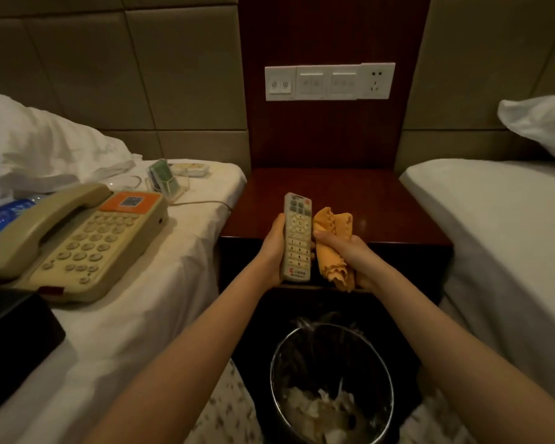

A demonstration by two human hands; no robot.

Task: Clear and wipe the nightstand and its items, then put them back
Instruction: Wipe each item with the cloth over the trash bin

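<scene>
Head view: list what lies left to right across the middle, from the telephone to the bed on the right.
In order: telephone → left hand → remote → orange cloth → right-side bed.

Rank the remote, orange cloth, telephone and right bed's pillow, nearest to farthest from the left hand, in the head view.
1. Remote: held in the left hand.
2. Orange cloth: just right of it, in the right hand.
3. Telephone: on the left bed.
4. Pillow: far right, at the back.
</scene>
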